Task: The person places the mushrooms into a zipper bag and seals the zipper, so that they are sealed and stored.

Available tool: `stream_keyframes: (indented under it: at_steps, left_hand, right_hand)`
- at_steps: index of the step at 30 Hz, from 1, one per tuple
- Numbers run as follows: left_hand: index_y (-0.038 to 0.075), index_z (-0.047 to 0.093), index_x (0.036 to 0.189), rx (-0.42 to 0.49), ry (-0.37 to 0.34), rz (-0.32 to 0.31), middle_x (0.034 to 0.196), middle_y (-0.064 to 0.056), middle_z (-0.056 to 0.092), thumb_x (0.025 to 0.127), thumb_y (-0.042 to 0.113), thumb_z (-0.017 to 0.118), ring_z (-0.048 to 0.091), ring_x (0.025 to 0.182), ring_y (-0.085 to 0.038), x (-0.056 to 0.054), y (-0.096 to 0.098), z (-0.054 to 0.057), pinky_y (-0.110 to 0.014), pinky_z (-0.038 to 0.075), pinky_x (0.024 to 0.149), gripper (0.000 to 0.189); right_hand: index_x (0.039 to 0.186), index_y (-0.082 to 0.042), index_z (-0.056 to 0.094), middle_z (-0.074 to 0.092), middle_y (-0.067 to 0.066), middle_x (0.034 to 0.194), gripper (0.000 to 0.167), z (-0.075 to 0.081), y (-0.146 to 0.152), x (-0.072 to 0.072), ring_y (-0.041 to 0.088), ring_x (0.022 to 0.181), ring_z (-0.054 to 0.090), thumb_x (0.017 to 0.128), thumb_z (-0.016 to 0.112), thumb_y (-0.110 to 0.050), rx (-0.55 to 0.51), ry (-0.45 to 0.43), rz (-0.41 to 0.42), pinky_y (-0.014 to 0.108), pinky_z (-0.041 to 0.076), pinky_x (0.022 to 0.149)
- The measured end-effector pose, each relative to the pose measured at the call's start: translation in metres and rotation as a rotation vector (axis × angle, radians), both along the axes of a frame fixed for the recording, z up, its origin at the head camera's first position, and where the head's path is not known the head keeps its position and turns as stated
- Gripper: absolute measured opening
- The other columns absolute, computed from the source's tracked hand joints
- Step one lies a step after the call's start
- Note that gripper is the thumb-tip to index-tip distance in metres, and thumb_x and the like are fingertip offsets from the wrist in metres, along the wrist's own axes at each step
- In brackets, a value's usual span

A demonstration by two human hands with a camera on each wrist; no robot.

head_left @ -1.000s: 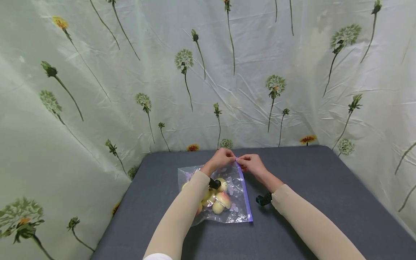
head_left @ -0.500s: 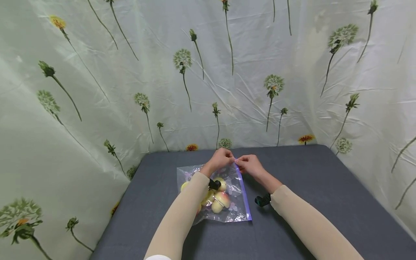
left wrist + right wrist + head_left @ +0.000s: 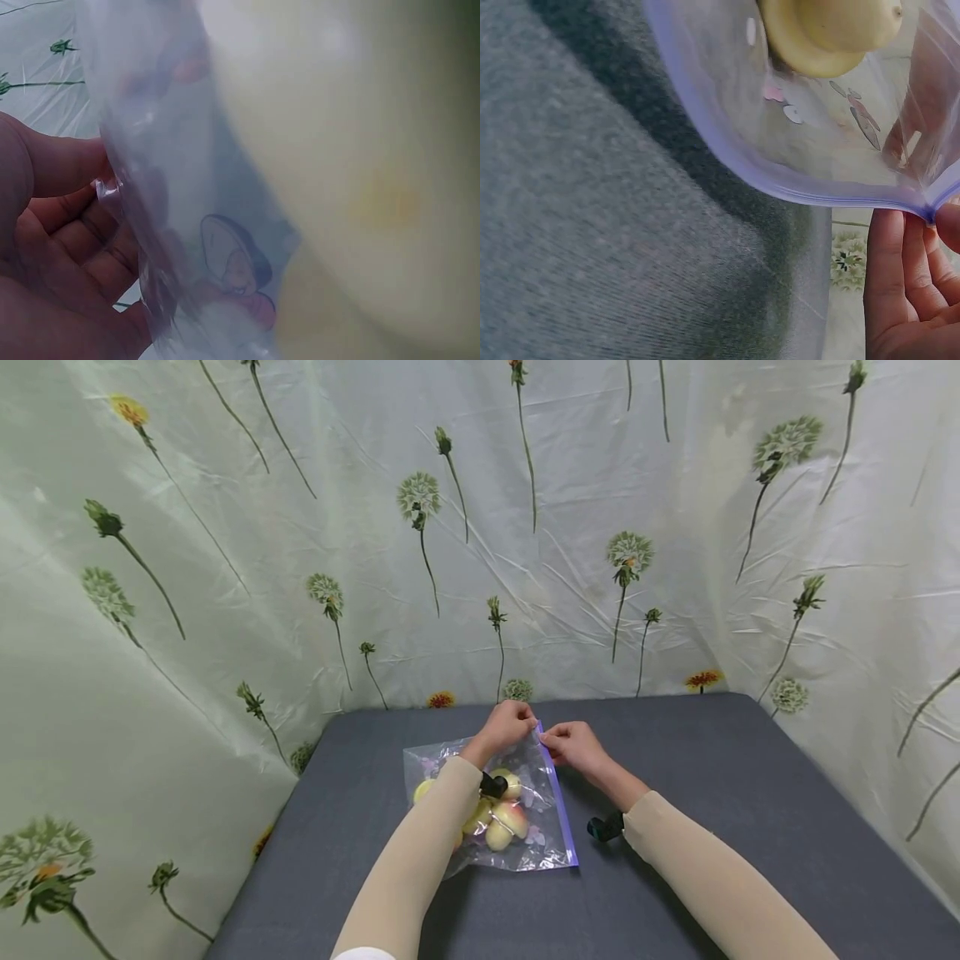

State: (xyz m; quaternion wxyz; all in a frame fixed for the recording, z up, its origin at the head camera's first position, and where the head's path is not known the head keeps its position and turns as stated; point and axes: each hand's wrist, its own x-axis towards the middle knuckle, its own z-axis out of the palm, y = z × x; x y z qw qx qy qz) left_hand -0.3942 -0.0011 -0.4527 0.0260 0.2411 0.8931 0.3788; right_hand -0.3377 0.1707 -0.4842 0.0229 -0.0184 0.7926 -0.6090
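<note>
A clear zip bag point(image 3: 536, 785) lies on the dark table, its purple zip strip point(image 3: 562, 810) along the right side. Several yellow fruits point(image 3: 508, 820) with a red blush are inside; their exact kind is unclear. My left hand point(image 3: 508, 725) pinches the bag's far right corner between thumb and fingers. Just to the right, my right hand point(image 3: 576, 748) pinches the zip strip a little below that corner. Seen from the right wrist, the strip runs between thumb and fingers of the right hand point(image 3: 911, 292). The left forearm hides part of the bag and fruit.
The dark grey table point(image 3: 697, 777) extends on both sides of the bag. A pale curtain point(image 3: 555, 593) with dandelion prints hangs behind and beside it. Each wrist carries a small black camera point(image 3: 606, 827).
My right hand has slid slightly toward me along the zip strip, and a short piece of the strip now shows between the hands. The left hand keeps its pinch on the corner.
</note>
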Motion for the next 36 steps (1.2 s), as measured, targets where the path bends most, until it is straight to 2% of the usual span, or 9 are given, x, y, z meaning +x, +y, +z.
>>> stream_keyframes:
  at_steps: [12, 24, 36]
  left_hand:
    - [0.010, 0.070, 0.084, 0.008, -0.008, 0.008, 0.072, 0.000, 0.059, 0.101, 0.015, 0.063, 0.052, 0.064, -0.014, -0.002, -0.001, -0.003, -0.028, 0.043, 0.060, 0.019]
    - [0.011, 0.071, 0.086, 0.024, -0.014, 0.009, 0.073, -0.001, 0.060, 0.101, 0.018, 0.064, 0.052, 0.064, -0.014, -0.003, 0.000, -0.007, -0.029, 0.044, 0.060, 0.018]
    - [0.012, 0.070, 0.083, 0.035, 0.006, 0.028, 0.069, 0.000, 0.057, 0.100, 0.017, 0.065, 0.050, 0.061, -0.014, 0.002, 0.000, -0.007, -0.028, 0.042, 0.057, 0.019]
  right_hand:
    - [0.098, 0.004, 0.074, 0.070, 0.007, 0.079, 0.023, -0.002, 0.000, 0.006, 0.015, 0.069, 0.066, 0.099, 0.067, -0.018, 0.019, 0.023, 0.012, 0.039, 0.059, 0.067]
    - [0.099, 0.005, 0.074, 0.069, 0.008, 0.077, 0.021, -0.002, 0.004, 0.013, 0.015, 0.067, 0.065, 0.099, 0.067, -0.015, 0.028, 0.033, 0.043, 0.033, 0.058, 0.060]
    - [0.096, 0.005, 0.073, 0.068, 0.006, 0.074, 0.017, -0.003, 0.003, 0.024, 0.014, 0.063, 0.064, 0.098, 0.067, -0.011, 0.045, 0.020, 0.047, 0.039, 0.058, 0.061]
